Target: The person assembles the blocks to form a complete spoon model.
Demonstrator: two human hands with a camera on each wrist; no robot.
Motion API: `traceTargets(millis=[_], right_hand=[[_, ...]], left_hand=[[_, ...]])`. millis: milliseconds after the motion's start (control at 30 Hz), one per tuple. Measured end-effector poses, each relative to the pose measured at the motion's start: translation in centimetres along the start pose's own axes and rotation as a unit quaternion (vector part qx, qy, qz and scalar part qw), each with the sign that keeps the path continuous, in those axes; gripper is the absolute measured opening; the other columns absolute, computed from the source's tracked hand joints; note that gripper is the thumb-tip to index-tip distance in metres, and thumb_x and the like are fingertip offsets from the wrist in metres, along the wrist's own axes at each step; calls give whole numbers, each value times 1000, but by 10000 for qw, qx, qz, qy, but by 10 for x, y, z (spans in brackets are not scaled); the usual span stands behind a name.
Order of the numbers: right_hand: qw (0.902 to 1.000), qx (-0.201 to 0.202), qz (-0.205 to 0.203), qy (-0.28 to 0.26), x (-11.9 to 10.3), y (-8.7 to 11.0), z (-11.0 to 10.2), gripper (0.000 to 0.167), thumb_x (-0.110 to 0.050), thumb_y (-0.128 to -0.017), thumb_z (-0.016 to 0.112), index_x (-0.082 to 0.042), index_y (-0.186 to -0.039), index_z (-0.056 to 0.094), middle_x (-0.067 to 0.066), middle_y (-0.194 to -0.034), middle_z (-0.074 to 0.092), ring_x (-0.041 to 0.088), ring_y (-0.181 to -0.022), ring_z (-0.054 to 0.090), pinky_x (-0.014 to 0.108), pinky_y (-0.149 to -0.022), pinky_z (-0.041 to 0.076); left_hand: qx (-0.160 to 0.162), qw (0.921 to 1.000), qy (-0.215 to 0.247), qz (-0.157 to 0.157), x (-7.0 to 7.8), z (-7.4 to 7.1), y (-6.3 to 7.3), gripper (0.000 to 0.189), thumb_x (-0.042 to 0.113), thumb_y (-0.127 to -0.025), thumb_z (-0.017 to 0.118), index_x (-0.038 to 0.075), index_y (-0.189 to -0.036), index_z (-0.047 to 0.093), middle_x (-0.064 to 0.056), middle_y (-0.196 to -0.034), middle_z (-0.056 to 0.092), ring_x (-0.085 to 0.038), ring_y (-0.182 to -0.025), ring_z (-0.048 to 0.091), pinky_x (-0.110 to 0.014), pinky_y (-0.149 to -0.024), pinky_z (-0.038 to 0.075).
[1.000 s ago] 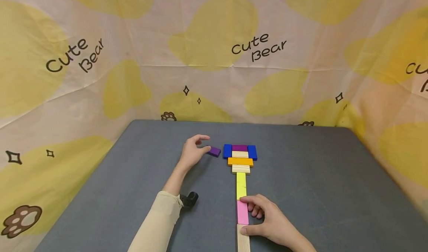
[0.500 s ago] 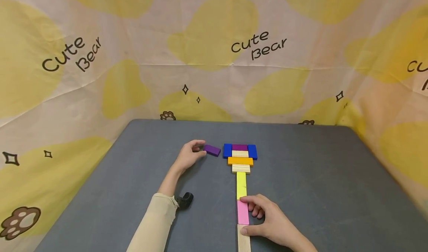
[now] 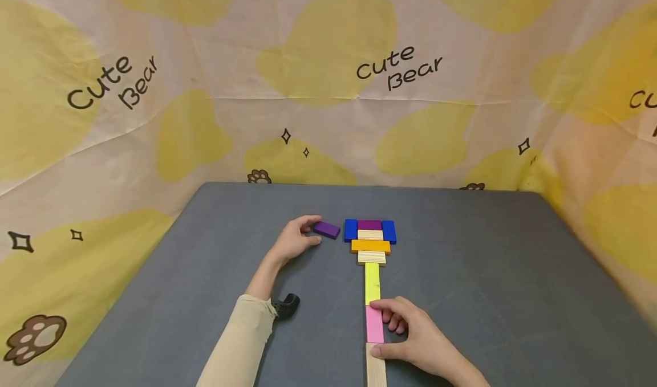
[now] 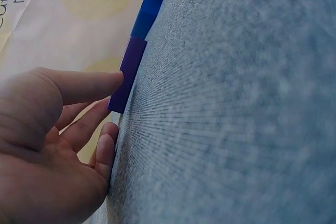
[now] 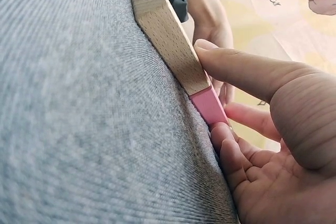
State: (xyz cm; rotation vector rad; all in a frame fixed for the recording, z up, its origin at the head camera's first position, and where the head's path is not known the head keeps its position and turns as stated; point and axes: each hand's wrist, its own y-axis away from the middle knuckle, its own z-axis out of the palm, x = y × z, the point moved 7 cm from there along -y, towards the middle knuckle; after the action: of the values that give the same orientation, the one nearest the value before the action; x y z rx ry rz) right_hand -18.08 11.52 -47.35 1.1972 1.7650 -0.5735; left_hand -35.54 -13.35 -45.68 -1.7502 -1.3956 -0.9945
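Note:
A purple block (image 3: 327, 229) lies slanted on the table, left of a row of blocks. My left hand (image 3: 293, 240) is at its left end, thumb and fingers parted around that end. In the left wrist view the thumb (image 4: 94, 85) overlaps the purple block (image 4: 128, 72); contact is hard to tell. My right hand (image 3: 423, 338) rests beside the row. Its thumb touches a plain wooden block (image 3: 376, 370), and the index fingertip lies where a pink block (image 3: 374, 324) meets a yellow block (image 3: 372, 283). The other fingers bend near the pink block's right side.
Farther up the row are plain wooden strips (image 3: 371, 257), an orange block (image 3: 370, 247), a blue block (image 3: 351, 231) on the left, another blue block (image 3: 389, 232) on the right and a purple-magenta block (image 3: 369, 225) between them. A patterned cloth (image 3: 328, 51) surrounds the grey table (image 3: 462, 261).
My left thumb, over the purple block a second ago, has drawn off to its near side, and more of the block's left end shows. The right hand stays put.

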Motion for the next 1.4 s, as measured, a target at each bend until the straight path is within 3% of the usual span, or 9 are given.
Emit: traceTargets(millis=[467, 800, 1400], right_hand=[[9999, 94, -50, 119, 0, 0, -2, 62, -39, -73, 87, -19, -126, 62, 2, -94, 52, 21, -85, 49, 26, -69, 43], [9999, 80, -34, 84, 0, 0, -2, 64, -40, -73, 87, -18, -126, 62, 2, -94, 52, 21, -85, 49, 26, -69, 43], [10000, 47, -36, 21, 0, 0, -1, 62, -39, -73, 87, -19, -126, 62, 2, -94, 51, 22, -85, 49, 27, -68, 43]], left_hand=[[417, 9990, 28, -142, 2, -3, -2, 45, -3, -75, 82, 8, -117, 69, -4, -116, 67, -26, -112, 55, -41, -97, 42], [389, 9990, -95, -193, 3, -3, 0, 41, -4, -71, 84, 8, -107, 71, -2, -105, 70, -24, -106, 57, -41, -94, 43], [313, 9990, -292, -95, 1, 0, 0, 39, 1, -72, 86, 9, -107, 71, -4, -104, 68, -24, -101, 57, -41, -90, 44]])
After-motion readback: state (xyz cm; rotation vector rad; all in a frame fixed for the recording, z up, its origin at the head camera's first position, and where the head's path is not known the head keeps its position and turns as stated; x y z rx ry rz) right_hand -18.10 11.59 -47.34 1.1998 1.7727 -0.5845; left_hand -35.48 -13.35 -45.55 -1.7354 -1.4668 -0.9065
